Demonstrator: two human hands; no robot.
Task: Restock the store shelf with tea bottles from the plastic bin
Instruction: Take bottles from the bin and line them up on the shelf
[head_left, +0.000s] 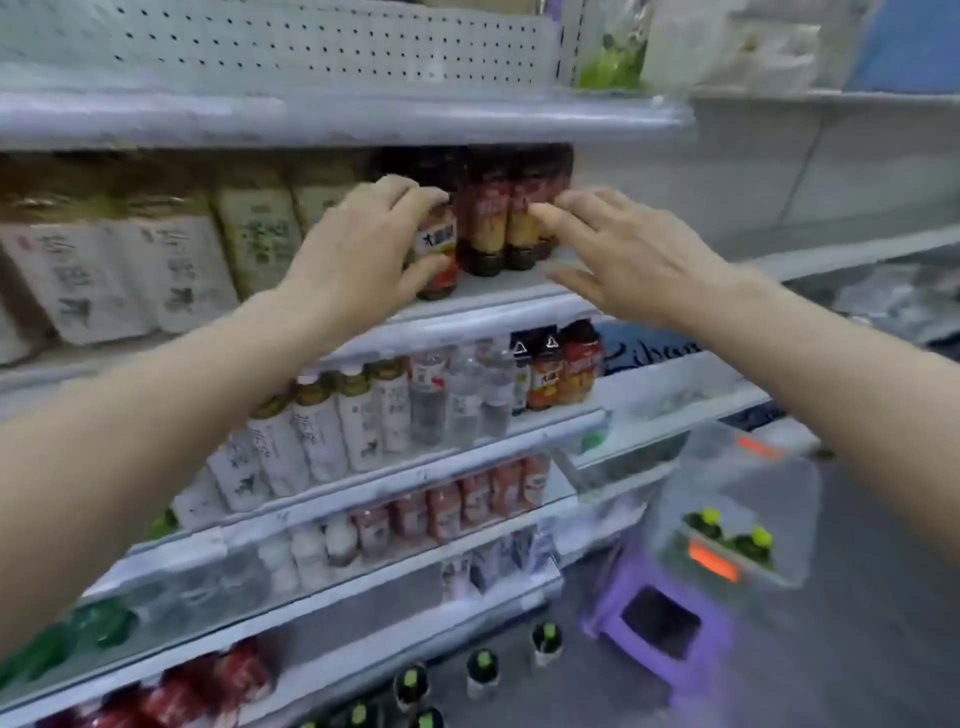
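A shop aisle: white metal shelf unit (332, 122) w/ pegboard back at top, tiers packed w/ rows of labelled drink bottles (415, 400) centre frame. Lower right, clear plastic bin (737, 499) on purple stool (660, 623); more bottles on floor (483, 667), bottom centre

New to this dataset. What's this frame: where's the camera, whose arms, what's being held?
One picture, from a wide-angle camera worn on a person's head, looking forward and down; no robot. The arms are the wearer's own. The left hand grips a dark tea bottle with a red label, standing at the front of a store shelf. The right hand is open, fingers near the neighbouring bottles, holding nothing. Lower shelves carry other drinks. At lower right a clear plastic bin with green-capped bottles sits on a purple stool; more green-capped bottles stand on the floor.
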